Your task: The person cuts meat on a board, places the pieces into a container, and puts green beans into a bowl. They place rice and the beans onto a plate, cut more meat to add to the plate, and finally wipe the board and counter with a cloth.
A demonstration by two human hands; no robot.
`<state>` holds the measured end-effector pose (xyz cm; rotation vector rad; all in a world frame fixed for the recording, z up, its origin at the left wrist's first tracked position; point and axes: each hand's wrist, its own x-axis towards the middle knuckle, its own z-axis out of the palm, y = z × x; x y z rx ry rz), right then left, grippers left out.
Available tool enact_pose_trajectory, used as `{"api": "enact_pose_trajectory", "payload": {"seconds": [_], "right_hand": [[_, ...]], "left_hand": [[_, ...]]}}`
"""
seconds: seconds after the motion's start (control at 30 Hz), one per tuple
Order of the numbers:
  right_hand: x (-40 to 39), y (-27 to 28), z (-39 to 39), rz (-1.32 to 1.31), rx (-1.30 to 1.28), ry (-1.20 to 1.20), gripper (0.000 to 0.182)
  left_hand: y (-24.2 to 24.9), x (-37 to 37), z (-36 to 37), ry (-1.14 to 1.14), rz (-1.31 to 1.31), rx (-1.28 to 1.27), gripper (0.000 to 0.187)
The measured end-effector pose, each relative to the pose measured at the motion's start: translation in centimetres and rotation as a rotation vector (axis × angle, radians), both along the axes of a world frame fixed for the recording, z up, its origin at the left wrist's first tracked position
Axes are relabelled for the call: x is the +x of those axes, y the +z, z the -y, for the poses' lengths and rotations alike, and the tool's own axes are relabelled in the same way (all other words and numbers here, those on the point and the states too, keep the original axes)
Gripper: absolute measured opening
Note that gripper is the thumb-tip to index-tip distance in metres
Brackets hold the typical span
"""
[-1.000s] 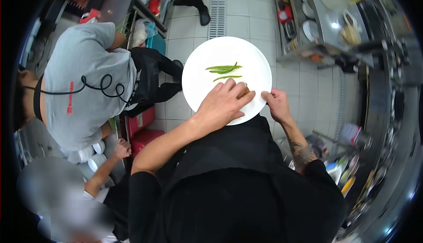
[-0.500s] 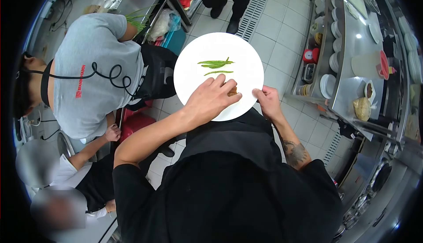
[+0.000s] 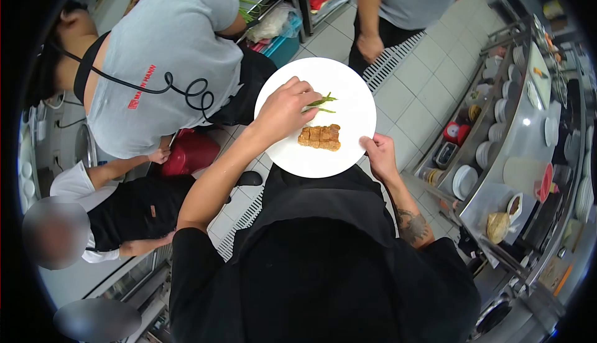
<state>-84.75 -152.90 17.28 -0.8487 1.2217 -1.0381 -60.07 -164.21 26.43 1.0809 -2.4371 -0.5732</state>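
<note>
A round white plate (image 3: 280, 147) is in front of my body. My right hand (image 3: 380, 155) pinches its right rim, thumb on top. Over the plate's upper left, my left hand (image 3: 288, 106) has its fingers bent together at the green beans (image 3: 324, 101), covering their left ends. Below the beans lies a row of browned, sliced food (image 3: 319, 137), with neither hand on it.
A person in a grey shirt (image 3: 155, 63) stands at the left, with another in a black apron (image 3: 146, 215) below. A third person (image 3: 410, 7) stands ahead. At the right is a steel counter (image 3: 491, 175) with bowls, plates and a bag.
My left hand has moved off the browned food, up and left to the beans, uncovering the sliced pieces. The view has turned, and the person ahead appears nearer.
</note>
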Motion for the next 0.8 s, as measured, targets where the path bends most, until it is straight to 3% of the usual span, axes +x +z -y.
{"api": "enact_pose_trajectory", "payload": {"seconds": [0.37, 0.57, 0.7, 0.8], "right_hand": [[3.8, -1.8, 8.1, -0.012, 0.009, 0.049, 0.023], [4.6, -3.9, 14.6, -0.053, 0.089, -0.013, 0.021], [6.5, -6.6, 21.3, -0.009, 0.000, -0.146, 0.022], [7.1, -7.7, 27.4, -0.053, 0.030, -0.165, 0.022]], "left_hand": [[-0.7, 3.4, 6.5, 0.066, -0.049, -0.052, 0.020], [3.0, 6.4, 5.7, 0.221, -0.362, -0.079, 0.021], [1.2, 9.8, 3.3, 0.464, -0.399, 0.249, 0.020], [-3.4, 13.6, 1.2, 0.678, -0.251, 0.311, 0.019]]}}
